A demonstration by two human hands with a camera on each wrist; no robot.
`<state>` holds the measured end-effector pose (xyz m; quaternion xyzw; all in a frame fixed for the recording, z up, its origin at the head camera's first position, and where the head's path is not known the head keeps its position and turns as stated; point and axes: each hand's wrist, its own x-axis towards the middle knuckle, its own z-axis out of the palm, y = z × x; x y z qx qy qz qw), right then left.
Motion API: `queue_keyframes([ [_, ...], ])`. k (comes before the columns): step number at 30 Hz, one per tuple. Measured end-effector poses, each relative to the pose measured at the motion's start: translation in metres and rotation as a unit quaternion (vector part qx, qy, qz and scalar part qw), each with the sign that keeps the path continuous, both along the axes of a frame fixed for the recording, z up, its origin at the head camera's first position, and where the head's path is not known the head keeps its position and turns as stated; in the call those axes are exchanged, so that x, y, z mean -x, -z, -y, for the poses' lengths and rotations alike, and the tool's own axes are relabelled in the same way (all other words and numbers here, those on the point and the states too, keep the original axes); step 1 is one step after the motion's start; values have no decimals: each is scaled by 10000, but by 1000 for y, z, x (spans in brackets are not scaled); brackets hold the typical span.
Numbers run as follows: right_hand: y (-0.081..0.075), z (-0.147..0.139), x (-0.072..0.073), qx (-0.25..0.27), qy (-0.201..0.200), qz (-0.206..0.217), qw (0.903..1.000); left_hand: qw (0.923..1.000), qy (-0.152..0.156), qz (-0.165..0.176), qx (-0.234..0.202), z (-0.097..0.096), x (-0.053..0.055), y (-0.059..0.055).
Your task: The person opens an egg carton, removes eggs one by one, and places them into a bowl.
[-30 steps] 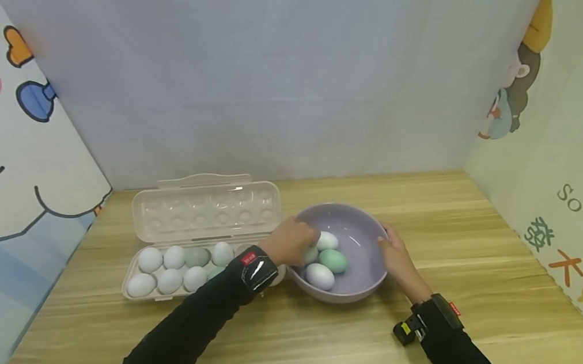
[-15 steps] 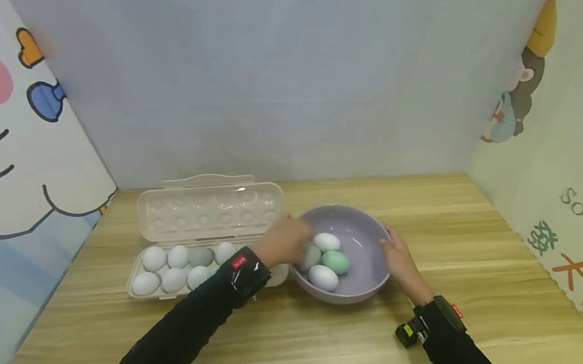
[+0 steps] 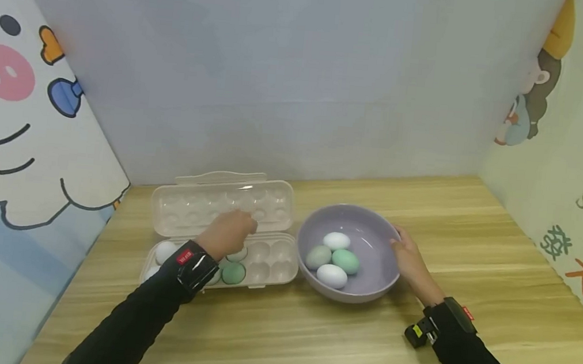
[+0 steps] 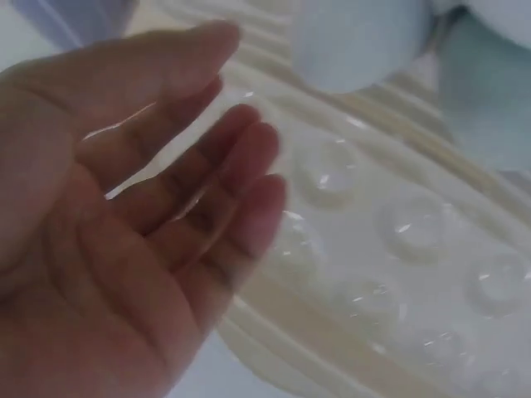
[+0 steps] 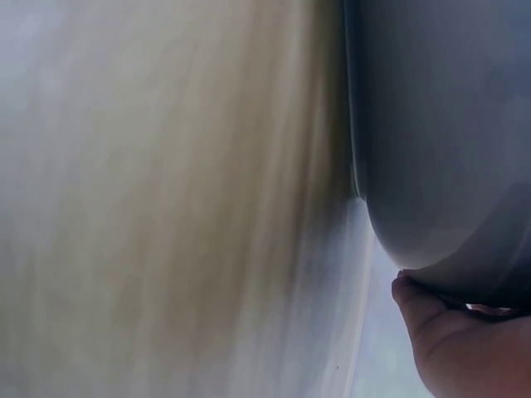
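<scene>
My left hand hovers over the clear plastic egg carton. In the left wrist view its loosely bent fingers hold nothing, with eggs just beyond them. The carton's left part carries white and greenish eggs, such as a green egg; my forearm hides some. Bare hollows show at its right end. My right hand grips the right rim of a purple bowl, thumb on the inside. Inside the bowl lie two white eggs, a grey-green egg and a green egg.
The carton's hinged lid lies opened back behind it. Wooden tabletop stretches in front of the carton and bowl. A grey backdrop rises behind, with printed panels on both sides.
My left hand has moved left from the bowl to above the carton, uncovering the grey-green egg in the bowl. My right hand keeps its grip on the rim. The head view has shifted slightly.
</scene>
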<state>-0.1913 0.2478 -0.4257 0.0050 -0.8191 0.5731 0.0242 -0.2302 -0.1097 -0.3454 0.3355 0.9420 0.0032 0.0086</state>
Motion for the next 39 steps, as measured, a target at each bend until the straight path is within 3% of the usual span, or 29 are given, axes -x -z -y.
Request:
queue_keyframes([
  [3,0,0,0,4,1,-10,10000,9978,-331,566,136,8,0,8],
  [6,1,-1,-1,-27,-5,-39,10000,9954,-513,805,52,13,-1,15],
  [14,-3,0,-2,-14,10,85,10000,9981,-421,438,-33,16,-2,26],
  [23,-4,1,-2,55,-5,146,9999,9980,-342,400,-355,18,-2,28],
  [26,-4,1,-1,50,-9,157,9999,9967,-437,428,-530,17,-1,24],
  [30,-5,-1,-1,87,-8,200,9998,9959,-445,280,-738,8,1,10],
  [39,-3,0,-1,137,37,260,9996,9934,298,-810,-758,-42,1,-27],
])
